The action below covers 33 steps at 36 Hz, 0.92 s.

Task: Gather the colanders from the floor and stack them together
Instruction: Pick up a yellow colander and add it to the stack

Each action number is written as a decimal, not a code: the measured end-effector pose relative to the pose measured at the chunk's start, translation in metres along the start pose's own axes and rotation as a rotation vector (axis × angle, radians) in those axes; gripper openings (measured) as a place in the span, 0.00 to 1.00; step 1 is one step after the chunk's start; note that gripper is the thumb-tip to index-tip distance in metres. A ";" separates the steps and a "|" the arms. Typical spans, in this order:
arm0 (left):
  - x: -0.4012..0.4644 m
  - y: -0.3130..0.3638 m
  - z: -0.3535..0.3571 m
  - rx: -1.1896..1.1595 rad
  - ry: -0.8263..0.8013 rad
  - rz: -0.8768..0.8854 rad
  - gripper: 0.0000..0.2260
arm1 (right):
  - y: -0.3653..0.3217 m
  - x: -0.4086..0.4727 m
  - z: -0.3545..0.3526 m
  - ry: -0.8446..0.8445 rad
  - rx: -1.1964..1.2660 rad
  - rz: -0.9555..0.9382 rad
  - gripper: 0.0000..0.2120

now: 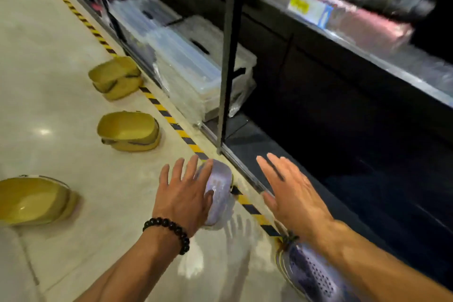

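Colanders lie along the pale tiled floor (49,81) beside a yellow-and-black striped tape line (171,119). A lilac perforated plastic colander (219,187) sits just under the left hand (182,193), whose fingers are spread flat over it. The right hand (291,191) hovers spread, holding nothing, above the dark shelf base. Another lilac colander (311,274) lies below the right forearm. Three yellow plastic colander stacks (127,131) lie beyond the left hand.
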State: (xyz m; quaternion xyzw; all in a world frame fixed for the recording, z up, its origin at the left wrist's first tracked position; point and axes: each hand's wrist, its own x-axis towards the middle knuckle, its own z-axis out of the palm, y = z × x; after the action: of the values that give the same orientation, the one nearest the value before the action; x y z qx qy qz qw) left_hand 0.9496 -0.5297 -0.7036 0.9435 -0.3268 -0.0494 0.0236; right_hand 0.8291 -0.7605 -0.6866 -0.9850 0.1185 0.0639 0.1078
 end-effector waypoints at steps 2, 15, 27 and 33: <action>-0.009 -0.038 -0.037 -0.008 -0.011 -0.056 0.31 | -0.039 0.022 -0.031 -0.003 -0.020 -0.064 0.37; -0.112 -0.267 -0.248 0.064 0.132 -0.404 0.32 | -0.300 0.098 -0.209 0.056 -0.100 -0.416 0.36; -0.182 -0.347 -0.337 0.137 0.116 -0.516 0.31 | -0.436 0.112 -0.272 0.073 -0.071 -0.591 0.34; -0.179 -0.376 -0.342 0.167 0.072 -0.538 0.31 | -0.473 0.139 -0.268 0.049 -0.063 -0.652 0.34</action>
State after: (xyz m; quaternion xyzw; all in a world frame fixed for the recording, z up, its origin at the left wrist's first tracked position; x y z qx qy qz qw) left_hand 1.0780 -0.1195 -0.3785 0.9962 -0.0663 0.0065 -0.0566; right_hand 1.1073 -0.4034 -0.3550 -0.9752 -0.2024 0.0062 0.0890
